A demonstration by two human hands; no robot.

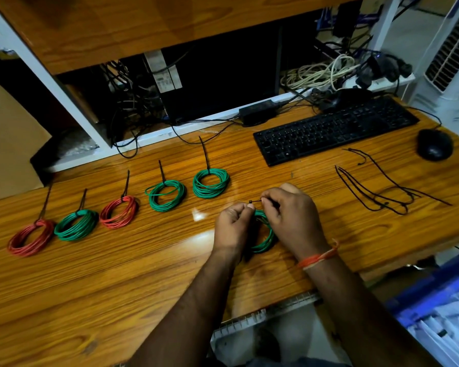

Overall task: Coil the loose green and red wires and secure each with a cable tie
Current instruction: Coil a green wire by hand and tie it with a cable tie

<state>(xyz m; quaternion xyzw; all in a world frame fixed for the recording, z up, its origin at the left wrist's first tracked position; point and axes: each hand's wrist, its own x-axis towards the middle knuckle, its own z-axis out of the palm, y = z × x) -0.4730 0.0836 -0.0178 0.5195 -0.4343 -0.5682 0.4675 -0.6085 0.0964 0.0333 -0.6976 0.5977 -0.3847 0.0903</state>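
A green wire coil stands between my hands on the wooden desk, mostly hidden by them. My left hand grips the coil's top. My right hand pinches a black cable tie whose head pokes out to the left of its fingers. Several tied coils lie in a row to the left: a red coil, a green coil, a red coil, a green coil and a green coil, each with a black tie tail sticking up.
Several loose black cable ties lie on the desk to the right. A black keyboard and mouse sit behind them. A wooden shelf overhangs the back, with tangled cables under it. A blue crate stands at the lower right.
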